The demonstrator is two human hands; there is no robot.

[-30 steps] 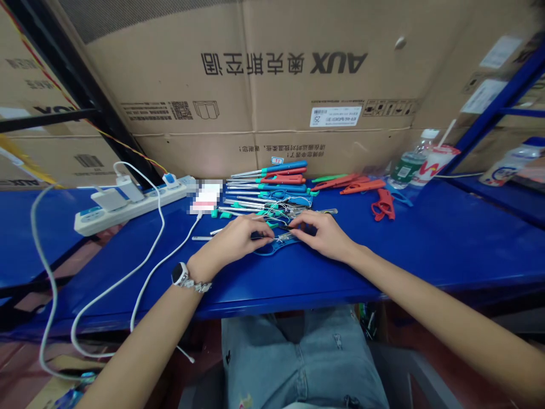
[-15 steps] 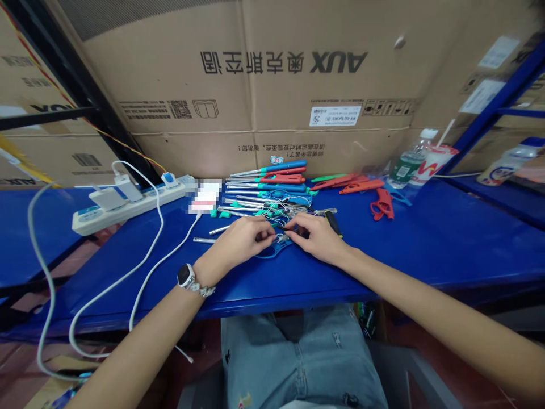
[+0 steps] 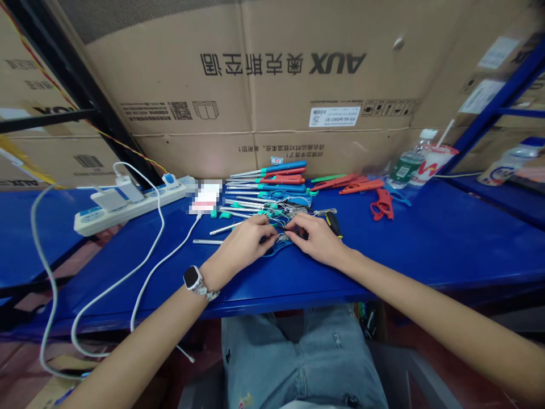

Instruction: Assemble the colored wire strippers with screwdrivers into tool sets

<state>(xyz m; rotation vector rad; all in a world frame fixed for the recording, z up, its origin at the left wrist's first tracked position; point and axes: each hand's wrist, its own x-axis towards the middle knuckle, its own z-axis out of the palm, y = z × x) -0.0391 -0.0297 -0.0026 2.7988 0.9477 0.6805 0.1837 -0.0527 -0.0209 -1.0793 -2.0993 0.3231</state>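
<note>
My left hand is closed in a pinch over the near side of a blue plastic handle part. Facing it, my right hand pinches too, its fingertips close to the left ones. Small parts and thin white wires lie at the fingertips; what each hand grips is too small to make out. Beyond the hands is a row of lighters with metal tubes and blue handles or red handles. A black and yellow screwdriver handle rests beside my right hand.
A power strip with plugs and white cables lies at left on the blue table. Red handle shells, a bottle and a cup are at right. A large cardboard box stands behind.
My left hand and its wrist have shifted slightly right, and the watch has turned more upward. My right hand is nearly unmoved.
</note>
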